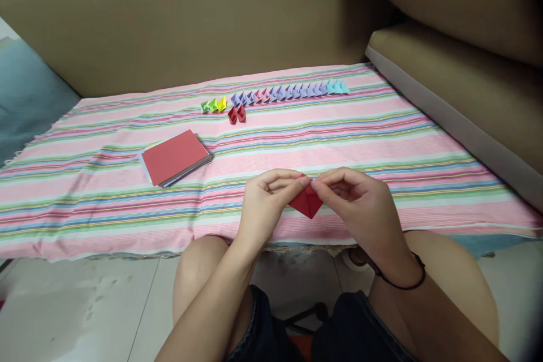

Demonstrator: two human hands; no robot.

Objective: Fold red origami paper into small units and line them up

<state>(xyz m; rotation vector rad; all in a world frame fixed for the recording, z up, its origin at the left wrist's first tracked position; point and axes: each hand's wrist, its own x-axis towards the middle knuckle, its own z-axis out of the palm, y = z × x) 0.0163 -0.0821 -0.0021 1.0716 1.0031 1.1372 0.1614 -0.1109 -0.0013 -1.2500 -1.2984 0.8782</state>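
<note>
A folded piece of red origami paper is held up between both hands, its lower tip pointing down toward me. My left hand pinches its upper left edge between thumb and fingers. At the upper right edge, my right hand pinches it the same way, the two thumbs nearly meeting. Fingers cover the paper's top part. Farther back stand two dark red folded paper pieces, nearest the hands among the finished-looking shapes. A stack of paper with a red sheet on top lies to the left.
A striped cloth covers the seat. Along its back runs a row of purple, pink and turquoise folded pieces, with green and yellow ones to the left. A tan backrest rises behind; cushions are piled at right.
</note>
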